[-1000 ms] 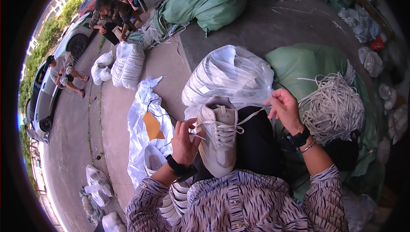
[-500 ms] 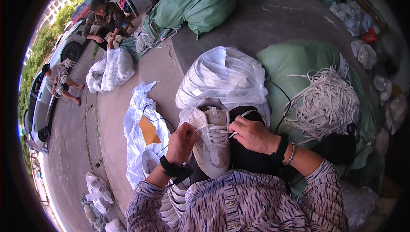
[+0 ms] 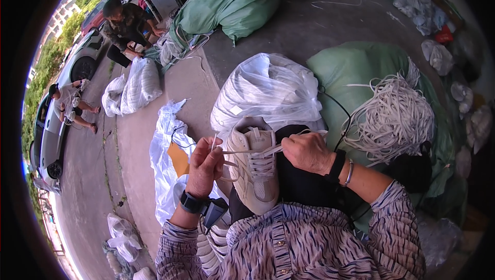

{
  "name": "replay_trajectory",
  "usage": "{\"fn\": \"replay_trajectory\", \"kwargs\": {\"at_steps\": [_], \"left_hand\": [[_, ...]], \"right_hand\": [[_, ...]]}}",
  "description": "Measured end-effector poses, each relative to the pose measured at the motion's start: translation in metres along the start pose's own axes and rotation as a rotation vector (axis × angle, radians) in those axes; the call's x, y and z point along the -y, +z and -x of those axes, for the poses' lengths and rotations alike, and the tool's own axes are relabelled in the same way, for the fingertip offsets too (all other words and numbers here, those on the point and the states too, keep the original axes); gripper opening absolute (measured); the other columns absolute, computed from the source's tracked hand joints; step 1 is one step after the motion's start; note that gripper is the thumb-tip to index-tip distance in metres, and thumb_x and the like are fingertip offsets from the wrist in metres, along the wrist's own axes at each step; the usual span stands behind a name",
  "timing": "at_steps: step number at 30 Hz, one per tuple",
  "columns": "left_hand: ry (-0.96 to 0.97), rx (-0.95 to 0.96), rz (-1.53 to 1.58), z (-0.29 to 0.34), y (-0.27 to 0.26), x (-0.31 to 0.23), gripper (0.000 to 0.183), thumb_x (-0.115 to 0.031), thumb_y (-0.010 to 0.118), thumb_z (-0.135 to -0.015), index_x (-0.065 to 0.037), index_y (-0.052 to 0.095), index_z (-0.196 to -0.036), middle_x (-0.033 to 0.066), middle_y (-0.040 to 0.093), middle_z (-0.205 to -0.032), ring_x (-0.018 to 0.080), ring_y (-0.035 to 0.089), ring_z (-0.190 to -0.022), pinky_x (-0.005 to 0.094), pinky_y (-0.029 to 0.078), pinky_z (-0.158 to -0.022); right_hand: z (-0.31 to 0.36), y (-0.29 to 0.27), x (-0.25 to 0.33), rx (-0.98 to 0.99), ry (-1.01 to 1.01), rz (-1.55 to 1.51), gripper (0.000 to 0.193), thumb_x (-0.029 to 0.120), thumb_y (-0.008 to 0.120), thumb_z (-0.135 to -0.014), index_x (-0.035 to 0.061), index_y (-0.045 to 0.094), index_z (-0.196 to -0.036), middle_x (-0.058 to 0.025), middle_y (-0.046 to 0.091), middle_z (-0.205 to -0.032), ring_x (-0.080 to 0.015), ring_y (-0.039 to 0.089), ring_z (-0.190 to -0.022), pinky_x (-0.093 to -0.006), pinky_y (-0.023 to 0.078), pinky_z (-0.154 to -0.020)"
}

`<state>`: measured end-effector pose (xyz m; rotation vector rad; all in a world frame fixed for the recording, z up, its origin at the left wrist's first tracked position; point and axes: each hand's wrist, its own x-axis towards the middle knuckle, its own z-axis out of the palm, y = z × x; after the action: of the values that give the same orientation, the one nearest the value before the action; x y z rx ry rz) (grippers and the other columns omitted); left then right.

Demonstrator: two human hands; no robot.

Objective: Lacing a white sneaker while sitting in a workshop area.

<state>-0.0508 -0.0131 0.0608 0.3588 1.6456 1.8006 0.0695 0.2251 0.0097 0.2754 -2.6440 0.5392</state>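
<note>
A cream sneaker (image 3: pixel 251 187) rests on my lap, toe toward me, with a pale shoelace (image 3: pixel 242 152) threaded across its tongue. Just left of the shoe, my left hand (image 3: pixel 205 169) is closed, pinching the lace between thumb and fingertips; a loop of it hangs below the fingers. On the other side my right hand (image 3: pixel 308 152) is closed round the lace too, its fingertips partly hidden. Between the two hands the lace runs nearly straight over the upper part of the shoe.
Ahead lies a white plastic bag (image 3: pixel 265 92). A heap of loose laces (image 3: pixel 394 120) sits on a green sack (image 3: pixel 356 69) to the right. White plastic sheeting (image 3: pixel 164 151) with an orange card (image 3: pixel 178 160) is at left. Two people work farther off, near another green sack (image 3: pixel 232 4).
My hands have moved apart, the left one outward, and the lace between them is now drawn straight. At far left, the seated person has leaned and reached an arm out.
</note>
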Motion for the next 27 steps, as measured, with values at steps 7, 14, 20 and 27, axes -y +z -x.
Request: {"fn": "replay_trajectory", "kwargs": {"at_steps": [7,14,20,27], "left_hand": [[0.197,-0.166,0.261,-0.012,-0.041,-0.036,0.006,-0.015,0.048,-0.093,-0.011,0.052,-0.094,-0.0059,0.040,-0.056,0.0018,0.026,-0.039,0.0184,0.019,-0.035],[0.119,-0.209,0.216,0.002,-0.046,-0.029,0.009,-0.013,0.046,-0.093,-0.010,0.051,-0.100,-0.0061,0.036,-0.056,0.0017,0.024,-0.039,0.0189,0.016,-0.036],[0.099,-0.166,0.203,0.014,-0.067,-0.025,0.010,-0.012,0.044,-0.093,-0.010,0.050,-0.100,-0.0070,0.034,-0.056,0.0017,0.023,-0.039,0.0193,0.016,-0.036],[0.050,-0.189,-0.014,0.012,-0.037,-0.028,0.011,-0.019,0.051,-0.093,-0.009,0.054,-0.098,-0.0033,0.047,-0.059,0.0017,0.030,-0.040,0.0177,0.020,-0.037]], "right_hand": [[0.004,-0.005,0.013,0.099,-0.040,-0.143,0.013,0.014,0.060,-0.080,0.0060,0.052,-0.072,-0.0079,0.056,-0.062,-0.0255,0.060,-0.054,-0.0353,0.047,-0.047],[0.001,0.005,0.014,0.008,0.186,-0.407,0.013,0.010,0.062,-0.081,0.0045,0.058,-0.092,-0.0065,0.060,-0.072,-0.0195,0.058,-0.059,-0.0273,0.044,-0.051],[0.003,-0.031,-0.014,0.344,0.833,-1.311,0.010,0.012,0.058,-0.087,0.0028,0.060,-0.087,0.0026,0.053,-0.066,0.0001,0.042,-0.050,-0.0148,0.030,-0.041],[-0.002,-0.036,0.005,-0.074,0.352,-0.637,0.008,0.003,0.054,-0.083,0.0034,0.060,-0.089,-0.0059,0.062,-0.073,-0.0149,0.061,-0.062,-0.0271,0.045,-0.048]]}}
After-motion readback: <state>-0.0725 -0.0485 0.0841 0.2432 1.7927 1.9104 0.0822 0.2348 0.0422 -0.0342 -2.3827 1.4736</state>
